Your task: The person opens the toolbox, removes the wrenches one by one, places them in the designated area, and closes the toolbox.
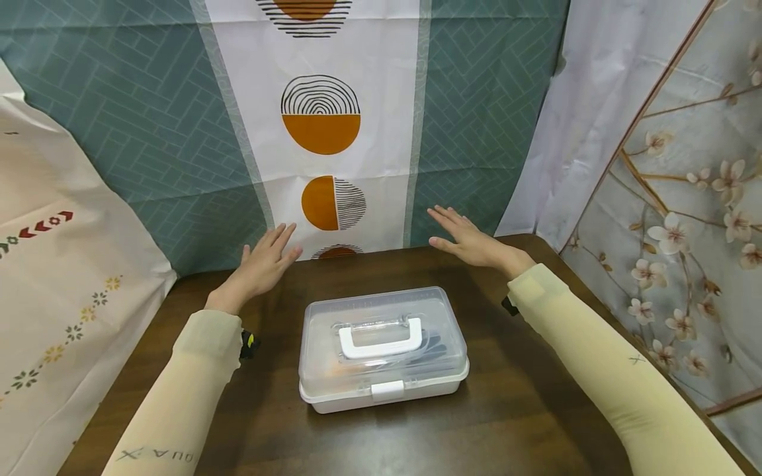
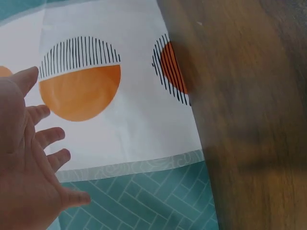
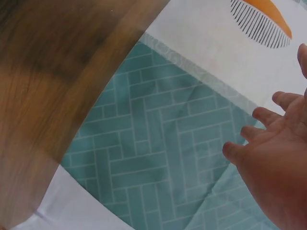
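box [image 1: 381, 369] sits lidded on the wooden table [image 1: 476, 423], between the raised hands and nearer the wearer: left hand [image 1: 257, 270] and right hand [image 1: 475, 243] both have fingers extended, holding nothing. handling seems not yet begun; a first contact would call for drawing the hands back and down to the white handle [image 1: 381, 349] or front latch [image 1: 387, 391].

Rm type was unclear, but draped off like a booth: dk wood table [image 1: 381, 443] sat below L hand [image 1: 254, 271] & R hand [image 1: 476, 246], teal/wht cloth [image 1: 167, 125] hung beyond both, cream flower-print cloth [image 1: 89, 218] left of L, blossom-print cloth [image 1: 690, 225] right of R.
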Action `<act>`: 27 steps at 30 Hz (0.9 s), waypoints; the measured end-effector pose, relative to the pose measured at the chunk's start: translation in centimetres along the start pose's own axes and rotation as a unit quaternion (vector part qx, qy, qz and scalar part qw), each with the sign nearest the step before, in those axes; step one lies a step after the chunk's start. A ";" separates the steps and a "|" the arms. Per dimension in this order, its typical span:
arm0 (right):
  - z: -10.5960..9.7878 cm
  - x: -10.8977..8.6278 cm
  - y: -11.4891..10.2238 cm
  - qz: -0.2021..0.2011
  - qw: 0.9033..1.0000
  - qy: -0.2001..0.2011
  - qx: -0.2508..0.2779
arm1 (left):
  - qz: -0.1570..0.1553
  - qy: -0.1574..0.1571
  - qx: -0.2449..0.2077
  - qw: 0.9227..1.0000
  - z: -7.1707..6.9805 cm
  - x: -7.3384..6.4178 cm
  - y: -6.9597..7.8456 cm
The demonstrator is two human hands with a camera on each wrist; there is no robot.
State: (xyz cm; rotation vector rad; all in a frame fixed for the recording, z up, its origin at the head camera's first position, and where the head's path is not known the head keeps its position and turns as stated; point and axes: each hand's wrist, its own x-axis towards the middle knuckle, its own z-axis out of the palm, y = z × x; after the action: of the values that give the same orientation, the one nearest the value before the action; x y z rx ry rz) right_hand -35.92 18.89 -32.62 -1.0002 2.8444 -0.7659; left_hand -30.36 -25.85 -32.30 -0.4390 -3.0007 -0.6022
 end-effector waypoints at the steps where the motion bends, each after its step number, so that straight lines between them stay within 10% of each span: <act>1: 0.0 -0.3 -0.1 -0.003 1.000 0.000 0.001 | 0.004 0.000 -0.003 1.000 0.1 -0.1 0.1; 27: 0.4 -4.0 -3.0 -0.065 0.996 0.007 0.061 | 0.093 -0.015 -0.020 0.995 0.0 -3.1 3.8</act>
State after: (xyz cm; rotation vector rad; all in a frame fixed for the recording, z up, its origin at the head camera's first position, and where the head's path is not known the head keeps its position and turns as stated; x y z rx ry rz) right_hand -30.89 19.06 -32.09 -1.1734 2.7260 -0.9484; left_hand -26.26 -23.30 -31.17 -0.7274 -2.9327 -0.6452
